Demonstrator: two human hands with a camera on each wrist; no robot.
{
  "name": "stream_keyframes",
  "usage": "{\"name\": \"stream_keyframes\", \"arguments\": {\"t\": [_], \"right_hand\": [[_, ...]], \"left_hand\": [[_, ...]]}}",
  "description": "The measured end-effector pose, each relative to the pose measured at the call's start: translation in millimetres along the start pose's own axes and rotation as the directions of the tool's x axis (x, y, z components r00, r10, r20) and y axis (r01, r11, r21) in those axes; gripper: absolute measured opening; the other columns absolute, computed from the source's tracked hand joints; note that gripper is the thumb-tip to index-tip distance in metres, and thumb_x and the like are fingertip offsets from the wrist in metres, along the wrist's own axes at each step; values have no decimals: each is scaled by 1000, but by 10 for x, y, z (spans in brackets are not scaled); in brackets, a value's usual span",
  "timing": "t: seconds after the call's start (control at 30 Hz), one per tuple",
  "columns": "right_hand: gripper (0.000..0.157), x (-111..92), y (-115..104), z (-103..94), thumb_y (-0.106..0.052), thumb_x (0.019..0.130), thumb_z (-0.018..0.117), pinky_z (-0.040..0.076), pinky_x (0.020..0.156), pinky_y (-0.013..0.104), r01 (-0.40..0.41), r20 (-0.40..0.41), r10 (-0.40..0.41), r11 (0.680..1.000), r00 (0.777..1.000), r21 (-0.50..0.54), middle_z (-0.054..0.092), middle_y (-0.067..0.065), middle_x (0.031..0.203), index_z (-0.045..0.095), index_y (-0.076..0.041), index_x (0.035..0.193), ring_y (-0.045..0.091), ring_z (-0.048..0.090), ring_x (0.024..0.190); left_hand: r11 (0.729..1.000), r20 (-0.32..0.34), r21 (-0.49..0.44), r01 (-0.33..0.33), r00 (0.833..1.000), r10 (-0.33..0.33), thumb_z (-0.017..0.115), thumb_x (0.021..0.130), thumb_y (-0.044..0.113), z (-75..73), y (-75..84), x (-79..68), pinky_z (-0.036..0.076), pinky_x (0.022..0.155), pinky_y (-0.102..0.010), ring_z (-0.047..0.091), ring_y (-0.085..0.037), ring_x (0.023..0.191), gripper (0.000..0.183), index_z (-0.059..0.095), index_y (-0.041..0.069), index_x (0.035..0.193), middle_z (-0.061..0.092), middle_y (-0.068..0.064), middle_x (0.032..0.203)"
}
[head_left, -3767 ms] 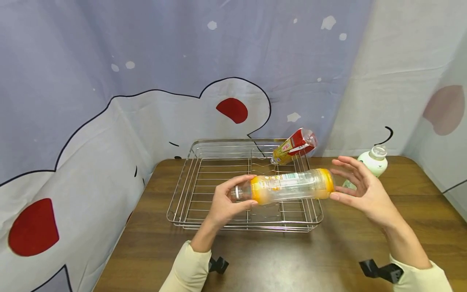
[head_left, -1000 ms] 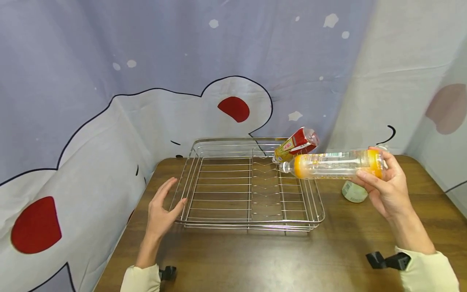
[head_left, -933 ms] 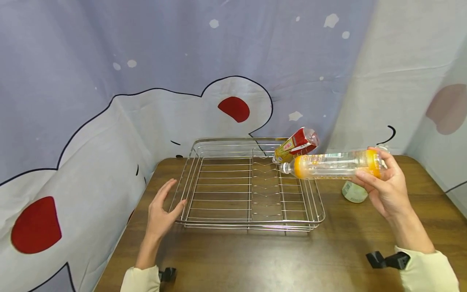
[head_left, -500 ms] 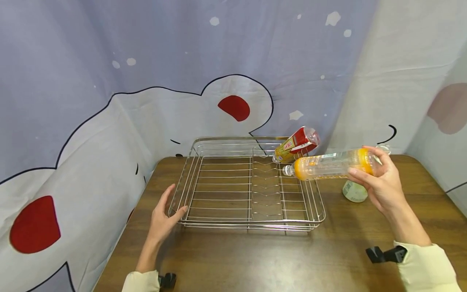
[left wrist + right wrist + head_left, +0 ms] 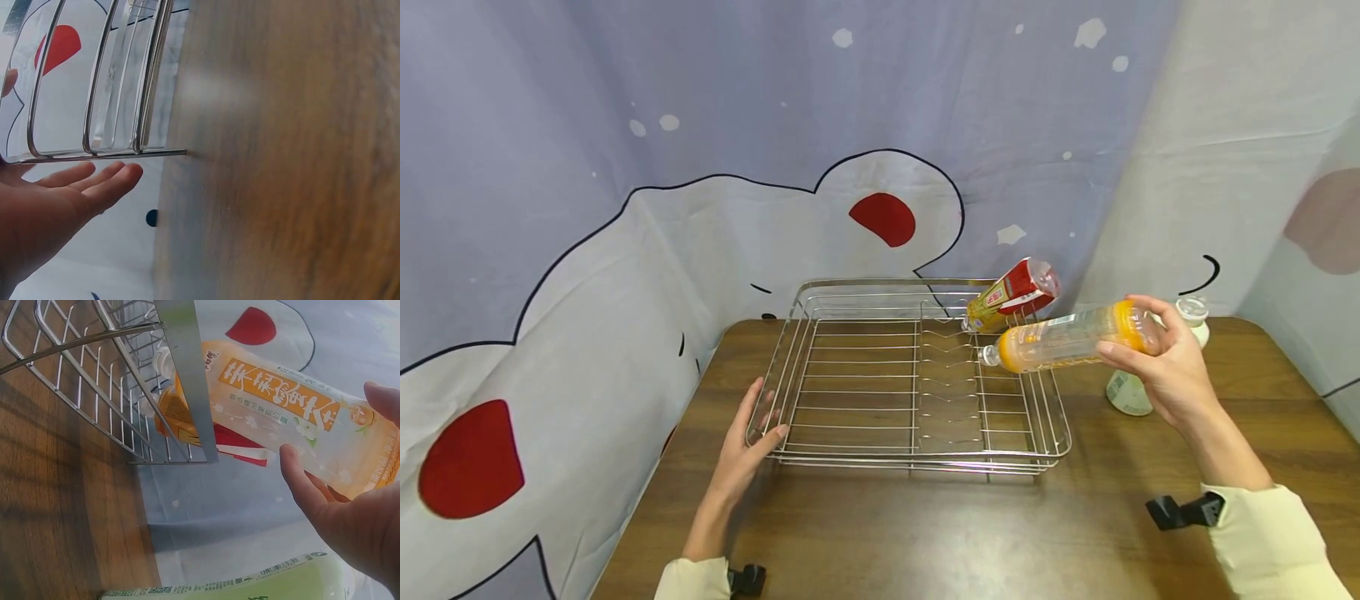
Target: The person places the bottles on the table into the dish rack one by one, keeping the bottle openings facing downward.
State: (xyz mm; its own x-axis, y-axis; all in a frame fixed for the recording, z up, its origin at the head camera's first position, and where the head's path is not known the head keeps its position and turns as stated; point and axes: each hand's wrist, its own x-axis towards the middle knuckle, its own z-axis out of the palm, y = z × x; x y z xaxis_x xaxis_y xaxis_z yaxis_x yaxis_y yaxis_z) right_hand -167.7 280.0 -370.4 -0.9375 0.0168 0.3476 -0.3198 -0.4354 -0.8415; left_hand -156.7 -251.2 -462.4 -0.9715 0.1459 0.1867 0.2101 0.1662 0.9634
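My right hand grips a clear plastic bottle with orange bands near its base. The bottle tilts, its uncapped neck pointing left and down inside the right rim of a wire dish rack. Whether bottle and rim touch, I cannot tell. Straddling the rack's front left corner is my left hand, thumb inside the rim and fingers outside. Those fingers look straight along the outer side. A red and yellow bottle leans in the rack's back right corner, base up.
A pale green and white bottle stands on the wooden table right of the rack, partly hidden behind my right hand. A patterned curtain hangs behind the table and along its sides.
The clear bottle went from both hands to the right hand alone, moved right, then slightly back left with its neck dipping. My left hand let go and moved left to the rack's corner.
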Motion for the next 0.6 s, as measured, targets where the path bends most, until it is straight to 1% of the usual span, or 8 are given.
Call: {"name": "stream_keyframes", "arguments": {"t": [0.1, 0.2, 0.33, 0.4, 0.43, 0.53, 0.57, 0.6], "right_hand": [[60, 23, 22, 21, 29, 82, 56, 58, 76, 28, -12, -7, 11, 998, 1000, -54, 55, 9, 121, 46, -5, 131, 16, 65, 95], [61, 49, 40, 40, 27, 82, 58, 57, 77, 25, -24, -8, 23, 994, 1000, -105, 55, 8, 120, 47, -7, 131, 14, 64, 96], [61, 83, 60, 67, 26, 82, 60, 55, 79, 21, -30, -3, 30, 984, 1000, -174, 56, 5, 120, 46, -7, 131, 12, 63, 99], [61, 97, 68, 80, 25, 81, 61, 54, 80, 20, -35, -1, 36, 978, 999, -207, 56, 4, 121, 47, -8, 130, 11, 62, 100], [61, 103, 71, 87, 25, 81, 62, 54, 81, 20, -40, 0, 41, 974, 999, -223, 56, 4, 121, 47, -8, 130, 11, 62, 101], [62, 122, 82, 109, 23, 81, 64, 54, 81, 19, -55, -1, 57, 961, 998, -270, 55, 4, 121, 48, -11, 130, 10, 60, 101], [62, 129, 88, 117, 23, 81, 64, 53, 81, 19, -58, -1, 60, 956, 998, -287, 55, 3, 121, 48, -12, 129, 10, 60, 101], [62, 136, 94, 124, 22, 81, 65, 53, 81, 18, -60, -1, 63, 951, 998, -302, 54, 3, 121, 48, -12, 129, 10, 60, 101]], "left_hand": [[1000, 17, -5, 3, 1000, -3, 58, 98, 5, -4, -9, 4, 20, 113, -58, 24, -46, 142, 78, 12, 15, 160, 10, -16, 163], [1000, 28, -10, 5, 1000, -5, 58, 98, 5, -6, -17, 2, 19, 114, -57, 20, -44, 144, 77, 13, 14, 160, 9, -15, 163], [1000, 31, -23, 7, 999, -6, 58, 98, 6, -4, -19, -1, 20, 112, -62, 24, -48, 141, 78, 12, 14, 160, 12, -20, 162], [1000, 33, -24, 8, 999, -7, 58, 97, 6, -3, -15, -2, 23, 111, -61, 27, -50, 140, 78, 12, 14, 160, 14, -23, 160], [1000, 35, -22, 10, 999, -9, 58, 98, 7, -4, -13, -3, 26, 111, -59, 28, -51, 139, 78, 11, 14, 160, 15, -24, 160], [1000, 40, -17, 18, 999, -17, 58, 98, 7, -7, -8, -4, 36, 109, -42, 31, -50, 138, 79, 11, 15, 160, 16, -26, 159], [1000, 39, -14, 22, 999, -21, 58, 98, 7, -9, -6, -5, 38, 108, -36, 32, -49, 137, 79, 11, 16, 160, 17, -26, 159], [1000, 40, -13, 22, 999, -21, 58, 98, 7, -11, -7, -6, 38, 108, -34, 32, -48, 137, 79, 10, 16, 160, 17, -26, 159]]}}
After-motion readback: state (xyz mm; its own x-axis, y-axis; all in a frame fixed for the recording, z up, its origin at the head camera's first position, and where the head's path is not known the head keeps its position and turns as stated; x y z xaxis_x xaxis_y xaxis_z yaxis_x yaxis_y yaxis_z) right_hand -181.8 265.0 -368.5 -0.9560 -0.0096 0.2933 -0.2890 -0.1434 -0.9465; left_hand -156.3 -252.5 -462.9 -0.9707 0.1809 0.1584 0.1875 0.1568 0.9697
